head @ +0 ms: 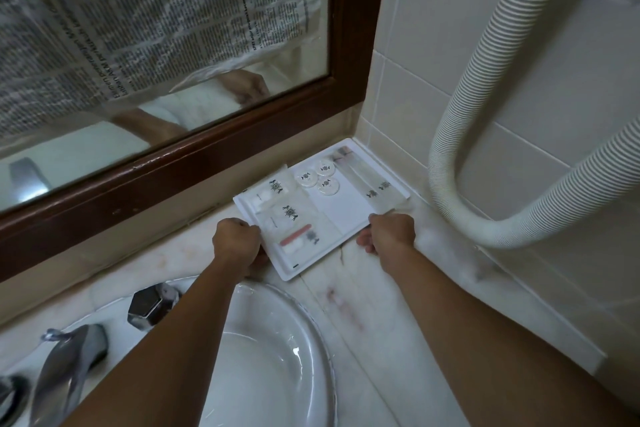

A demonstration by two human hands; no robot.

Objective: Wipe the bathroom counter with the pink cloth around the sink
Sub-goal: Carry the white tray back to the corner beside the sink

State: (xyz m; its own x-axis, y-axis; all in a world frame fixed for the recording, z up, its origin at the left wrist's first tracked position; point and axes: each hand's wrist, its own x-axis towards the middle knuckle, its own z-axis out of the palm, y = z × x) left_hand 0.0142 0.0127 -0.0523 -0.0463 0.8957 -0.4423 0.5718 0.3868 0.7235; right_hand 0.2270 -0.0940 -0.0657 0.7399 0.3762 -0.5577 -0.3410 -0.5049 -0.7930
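A white amenity tray [349, 215] lies on the pale marble counter [353, 308] in the back right corner, loaded with small packets and round white lids. My left hand [237, 241] grips the tray's left near edge. My right hand [391, 232] grips its right near edge. The round white sink [273, 357] sits under my forearms at the lower middle. No pink cloth is in view.
A chrome tap [65, 367] and faceted knob [149, 305] stand left of the sink. A dark wooden mirror frame [194, 163] runs along the back. A ribbed white hose [485, 218] loops down the tiled right wall, close to the tray.
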